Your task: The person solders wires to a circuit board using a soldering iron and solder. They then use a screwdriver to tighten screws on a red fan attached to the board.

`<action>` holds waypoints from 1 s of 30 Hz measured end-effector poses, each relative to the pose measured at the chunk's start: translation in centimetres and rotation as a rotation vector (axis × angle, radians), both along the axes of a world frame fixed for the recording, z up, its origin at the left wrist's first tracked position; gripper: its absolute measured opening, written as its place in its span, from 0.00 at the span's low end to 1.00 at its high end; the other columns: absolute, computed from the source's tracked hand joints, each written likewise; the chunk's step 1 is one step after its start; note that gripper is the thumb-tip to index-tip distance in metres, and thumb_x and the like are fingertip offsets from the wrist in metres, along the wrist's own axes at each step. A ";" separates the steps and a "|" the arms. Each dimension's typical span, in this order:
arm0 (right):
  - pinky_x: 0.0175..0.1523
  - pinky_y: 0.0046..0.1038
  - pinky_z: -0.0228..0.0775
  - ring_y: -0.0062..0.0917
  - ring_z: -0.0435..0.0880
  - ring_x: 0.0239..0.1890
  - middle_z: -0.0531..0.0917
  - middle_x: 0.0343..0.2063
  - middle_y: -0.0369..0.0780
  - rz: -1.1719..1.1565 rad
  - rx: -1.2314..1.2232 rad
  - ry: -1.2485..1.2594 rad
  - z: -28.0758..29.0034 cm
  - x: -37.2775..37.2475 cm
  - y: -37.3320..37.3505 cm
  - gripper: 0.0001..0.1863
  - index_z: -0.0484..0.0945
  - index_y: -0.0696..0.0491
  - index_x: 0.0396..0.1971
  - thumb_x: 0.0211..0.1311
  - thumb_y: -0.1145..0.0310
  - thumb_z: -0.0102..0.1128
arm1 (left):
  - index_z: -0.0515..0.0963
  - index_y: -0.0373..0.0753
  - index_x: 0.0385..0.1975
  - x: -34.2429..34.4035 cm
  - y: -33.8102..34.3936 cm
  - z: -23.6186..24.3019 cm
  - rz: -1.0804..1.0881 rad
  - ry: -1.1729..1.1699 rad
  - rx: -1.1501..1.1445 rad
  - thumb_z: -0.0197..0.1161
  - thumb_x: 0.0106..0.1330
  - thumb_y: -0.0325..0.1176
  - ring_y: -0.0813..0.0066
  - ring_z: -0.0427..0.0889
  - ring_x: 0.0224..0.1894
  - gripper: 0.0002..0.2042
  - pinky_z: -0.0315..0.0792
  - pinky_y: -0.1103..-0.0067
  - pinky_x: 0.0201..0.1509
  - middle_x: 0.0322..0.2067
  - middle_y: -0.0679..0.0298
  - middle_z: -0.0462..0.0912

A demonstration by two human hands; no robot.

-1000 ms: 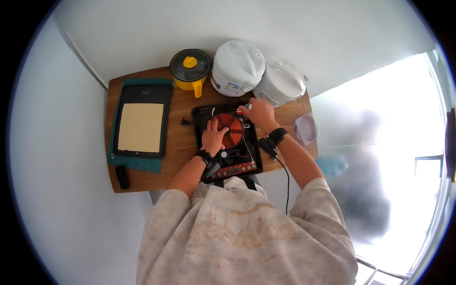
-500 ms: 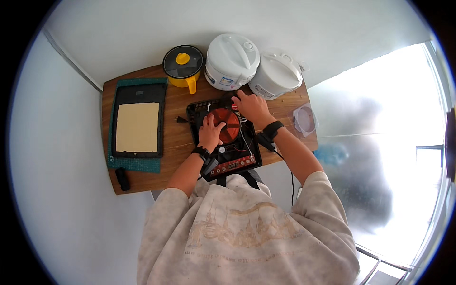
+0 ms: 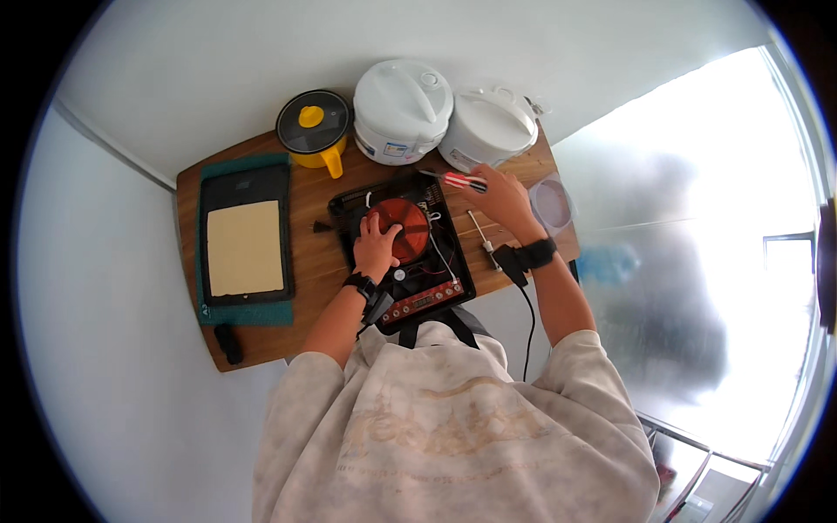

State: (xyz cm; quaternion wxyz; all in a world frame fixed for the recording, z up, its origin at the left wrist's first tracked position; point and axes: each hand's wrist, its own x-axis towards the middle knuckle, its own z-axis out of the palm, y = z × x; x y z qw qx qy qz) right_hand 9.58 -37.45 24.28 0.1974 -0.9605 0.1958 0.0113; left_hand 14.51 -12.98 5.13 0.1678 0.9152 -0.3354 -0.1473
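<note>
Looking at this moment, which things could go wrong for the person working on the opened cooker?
The right hand grips a red-handled screwdriver beside the opened black induction cooker; its tip might scratch the exposed wiring. The left hand presses on the round copper-red coil, which could bend. A loose metal tool near the wooden table's edge might roll off.

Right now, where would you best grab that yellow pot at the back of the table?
By the side handle of the yellow pot, coming from the near side: the handle sticks out toward the person, while white cookers crowd its right. The lid's yellow knob would likely lift only the lid.
</note>
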 end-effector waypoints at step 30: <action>0.49 0.38 0.76 0.42 0.85 0.43 0.86 0.38 0.46 -0.228 0.445 0.007 -21.0 -19.6 -13.5 0.20 0.79 0.50 0.47 0.52 0.68 0.68 | 0.65 0.52 0.66 -4.2 0.1 2.3 0.229 0.082 -0.107 0.71 0.54 0.26 0.43 0.60 0.69 0.37 0.63 0.61 0.70 0.70 0.51 0.58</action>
